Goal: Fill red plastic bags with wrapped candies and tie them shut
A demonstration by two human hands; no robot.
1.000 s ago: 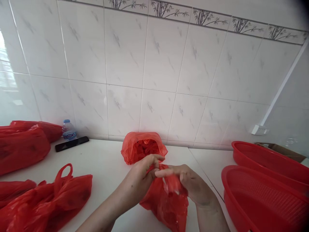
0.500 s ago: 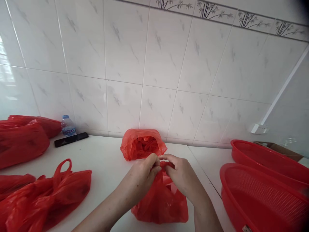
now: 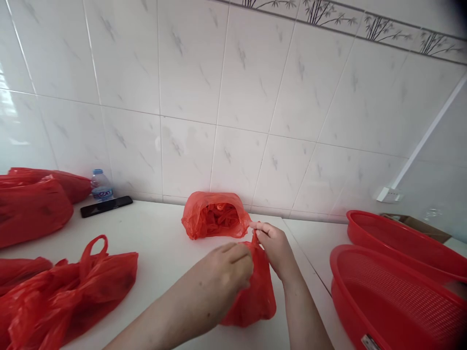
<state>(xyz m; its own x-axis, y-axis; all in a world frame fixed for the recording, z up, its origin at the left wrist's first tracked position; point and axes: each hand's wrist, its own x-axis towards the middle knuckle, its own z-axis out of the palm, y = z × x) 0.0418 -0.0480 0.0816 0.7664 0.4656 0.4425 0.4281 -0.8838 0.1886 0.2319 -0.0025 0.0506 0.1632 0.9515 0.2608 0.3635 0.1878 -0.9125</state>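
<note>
A red plastic bag point(image 3: 260, 291) with something bulky inside stands on the white table in front of me. My right hand point(image 3: 272, 243) pinches its gathered top, which sticks up as a narrow twist between thumb and fingers. Curled in front of the bag's upper left side is my left hand point(image 3: 229, 272), somewhat blurred. Red film shows along its knuckles, while its fingertips are mostly hidden. Just behind the hands lies another red bag point(image 3: 189, 214), its mouth facing me and crumpled red plastic bags point(image 3: 221, 218) inside.
Filled red bags point(image 3: 32, 209) and a knotted bag with a loop handle point(image 3: 105, 282) lie left. A water bottle point(image 3: 101, 187) and black phone point(image 3: 106, 206) are near the wall. Two red plastic baskets point(image 3: 343, 272) stand right, with a cardboard box point(image 3: 419, 227) behind.
Both hands were together at the bag's top; now they are apart, the left lower and nearer me, the right slightly higher. The bag's top is drawn into a narrow twist and its opening no longer shows.
</note>
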